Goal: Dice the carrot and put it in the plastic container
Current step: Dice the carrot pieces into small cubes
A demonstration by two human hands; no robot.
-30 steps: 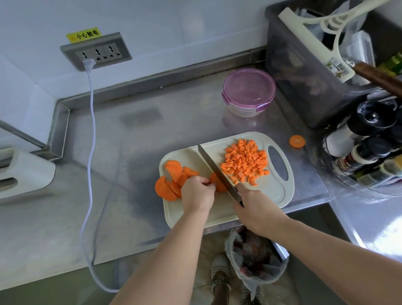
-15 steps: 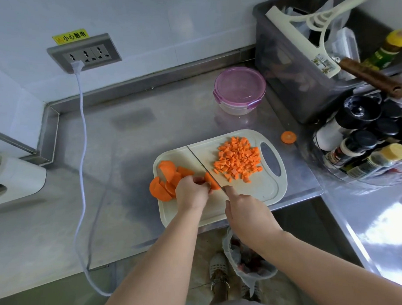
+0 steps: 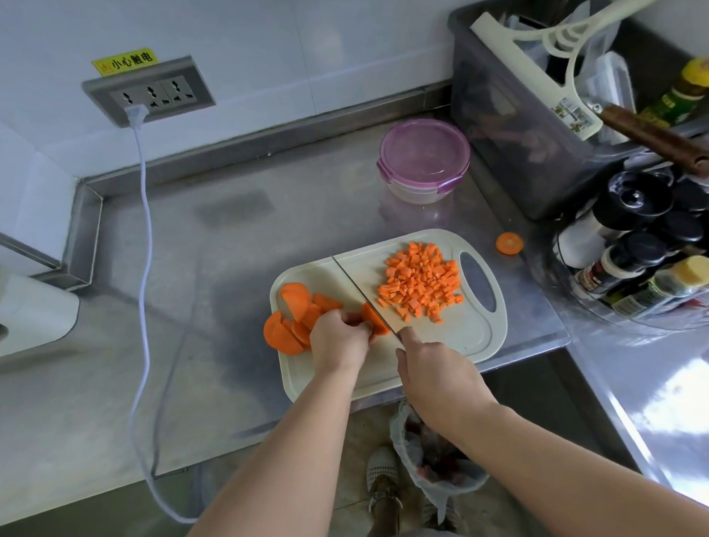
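Carrot slices point(image 3: 375, 320) sit pinched in your left hand point(image 3: 339, 343) on the cutting board point(image 3: 460, 339); right hand point(image 3: 437, 380) grips the knife point(image 3: 359, 290), blade beside your knuckles: one slip could nick them.

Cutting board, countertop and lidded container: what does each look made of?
The cutting board: probably plastic, matte cream, moulded handle slot. The countertop: stainless steel by its look, brushed grey with soft reflections. The lidded container: likely plastic, translucent purple lid with snap clips over a clear bowl.

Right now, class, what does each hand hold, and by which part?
The right hand grips the steel kitchen knife by its handle; the left hand holds an orange carrot piece by its left end.
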